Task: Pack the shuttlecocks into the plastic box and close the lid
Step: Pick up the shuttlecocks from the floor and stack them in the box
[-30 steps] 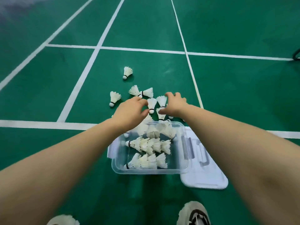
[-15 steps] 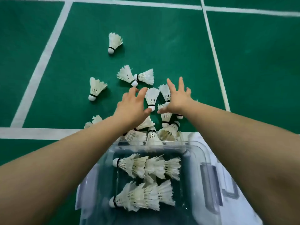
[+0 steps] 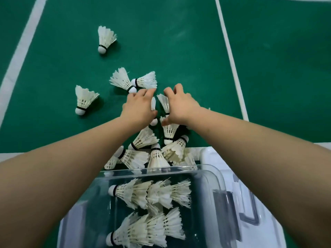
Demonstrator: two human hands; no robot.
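A clear plastic box (image 3: 211, 178) stands open right below me, with two rows of white shuttlecocks (image 3: 150, 194) lying inside. Its white lid (image 3: 250, 204) lies flat against the box's right side. Just past the far rim sits a pile of shuttlecocks (image 3: 143, 139). Both my hands reach over that pile. My left hand (image 3: 138, 106) curls over one shuttlecock whose cork (image 3: 153, 121) shows under the thumb. My right hand (image 3: 180, 104) closes on a neighbouring shuttlecock whose feathers (image 3: 164, 102) stick out between fingers and thumb.
More shuttlecocks lie loose on the green court floor: one far off (image 3: 105, 39), one to the left (image 3: 84, 99), two touching corks (image 3: 125, 80) just beyond my fingers. White court lines run at the left (image 3: 19, 51), at the right (image 3: 231, 59) and crosswise (image 3: 10, 156).
My head has moved lower and closer to the box. Both hands went from spread fingers above the pile to fingers curled down onto shuttlecocks.
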